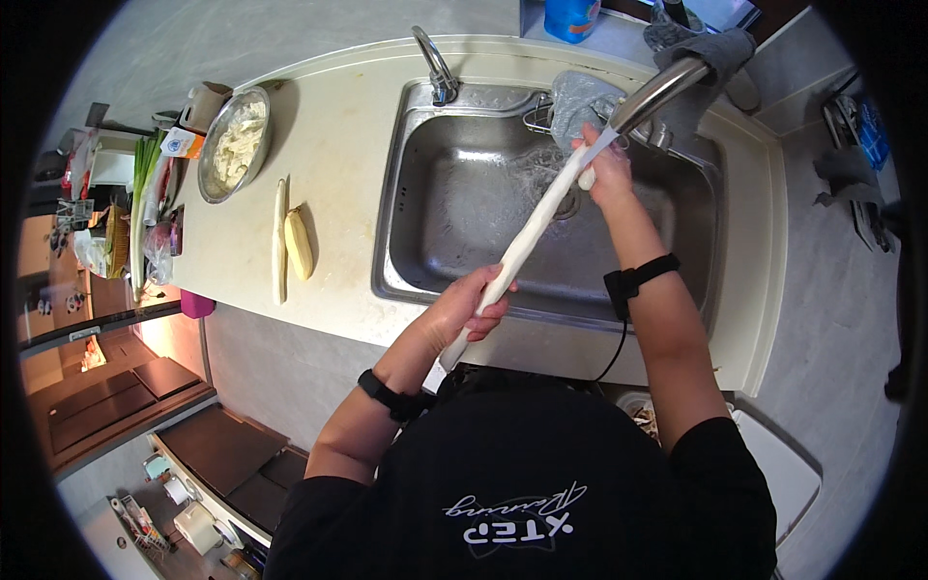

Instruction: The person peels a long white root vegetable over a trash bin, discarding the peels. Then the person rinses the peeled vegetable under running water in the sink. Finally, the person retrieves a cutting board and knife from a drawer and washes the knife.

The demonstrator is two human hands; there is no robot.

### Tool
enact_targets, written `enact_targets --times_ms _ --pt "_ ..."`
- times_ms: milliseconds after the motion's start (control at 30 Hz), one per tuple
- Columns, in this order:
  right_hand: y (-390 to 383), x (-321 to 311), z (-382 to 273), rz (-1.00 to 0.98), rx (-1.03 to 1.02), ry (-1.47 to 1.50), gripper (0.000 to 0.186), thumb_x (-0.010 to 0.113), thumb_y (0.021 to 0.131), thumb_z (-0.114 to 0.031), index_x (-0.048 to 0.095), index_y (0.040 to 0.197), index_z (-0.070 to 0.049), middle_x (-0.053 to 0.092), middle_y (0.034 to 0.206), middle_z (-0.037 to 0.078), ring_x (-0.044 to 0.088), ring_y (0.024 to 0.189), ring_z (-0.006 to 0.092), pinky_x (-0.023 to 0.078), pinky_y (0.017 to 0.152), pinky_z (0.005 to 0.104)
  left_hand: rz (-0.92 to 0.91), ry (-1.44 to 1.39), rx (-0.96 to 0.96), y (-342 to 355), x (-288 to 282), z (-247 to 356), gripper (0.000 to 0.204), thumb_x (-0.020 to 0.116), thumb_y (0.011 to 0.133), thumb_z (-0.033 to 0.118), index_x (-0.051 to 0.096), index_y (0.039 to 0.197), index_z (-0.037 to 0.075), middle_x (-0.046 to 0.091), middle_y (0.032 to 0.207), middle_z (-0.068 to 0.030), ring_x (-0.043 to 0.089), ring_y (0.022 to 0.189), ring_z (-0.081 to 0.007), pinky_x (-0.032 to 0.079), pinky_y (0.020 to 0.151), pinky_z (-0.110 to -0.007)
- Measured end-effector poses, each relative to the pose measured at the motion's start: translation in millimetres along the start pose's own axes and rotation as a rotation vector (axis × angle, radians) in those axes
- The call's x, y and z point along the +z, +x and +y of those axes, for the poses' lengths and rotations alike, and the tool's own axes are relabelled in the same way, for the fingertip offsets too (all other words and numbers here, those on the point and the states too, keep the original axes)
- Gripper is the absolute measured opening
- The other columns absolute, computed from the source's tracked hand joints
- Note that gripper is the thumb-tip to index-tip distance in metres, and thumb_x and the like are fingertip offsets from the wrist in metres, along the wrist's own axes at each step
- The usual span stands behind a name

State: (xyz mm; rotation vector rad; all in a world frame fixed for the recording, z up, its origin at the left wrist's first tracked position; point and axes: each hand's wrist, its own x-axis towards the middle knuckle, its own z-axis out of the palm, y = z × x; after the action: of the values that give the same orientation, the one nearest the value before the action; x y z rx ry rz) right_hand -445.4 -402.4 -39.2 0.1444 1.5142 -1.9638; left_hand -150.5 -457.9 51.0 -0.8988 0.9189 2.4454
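Observation:
A long, pale peeled root [526,238] runs diagonally over the steel sink [452,242]. My left hand [476,309] is closed round its lower part, near the sink's front edge. My right hand [603,170] is closed on its upper end, right under the water running from the large steel spout [659,92]. The water hides part of that end and splashes into the basin. On the counter [329,174] to the left lie a thin pale root [279,246] and a short, thicker yellowish piece [300,246].
A metal bowl of pale pieces [237,145], green onions [148,188] and packages stand at the counter's left. A second faucet [437,68], a grey cloth [583,95] and a blue container [572,14] are behind the sink. A bin with scraps [646,416] sits below the front edge.

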Motion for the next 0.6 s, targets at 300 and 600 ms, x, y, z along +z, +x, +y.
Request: enact_targets --times_ms 300,600 --pt "-28 12 11 -0.169 0.234 -0.161 0.049 0.061 0.090 -0.046 0.057 0.112 -0.002 0.067 0.097 0.012 0.046 0.048 0.0097 0.042 0.043 0.0259 0.527 0.546 0.292 -34 -24 -28 0.026 0.044 0.099 0.034 0.050 0.095 0.009 0.039 0.059 0.0025 0.034 0.045 -0.0053 0.028 0.039 -0.023" --pt "-39 1 -5 -0.287 0.154 -0.814 0.058 0.048 0.093 -0.050 0.057 0.115 0.003 0.068 0.098 0.013 0.052 0.049 0.0156 0.045 0.048 0.0316 0.625 0.445 0.321 -58 -38 -50 0.028 0.046 0.099 0.033 0.052 0.091 0.007 0.043 0.058 0.0017 0.040 0.049 -0.0071 0.032 0.044 -0.025"
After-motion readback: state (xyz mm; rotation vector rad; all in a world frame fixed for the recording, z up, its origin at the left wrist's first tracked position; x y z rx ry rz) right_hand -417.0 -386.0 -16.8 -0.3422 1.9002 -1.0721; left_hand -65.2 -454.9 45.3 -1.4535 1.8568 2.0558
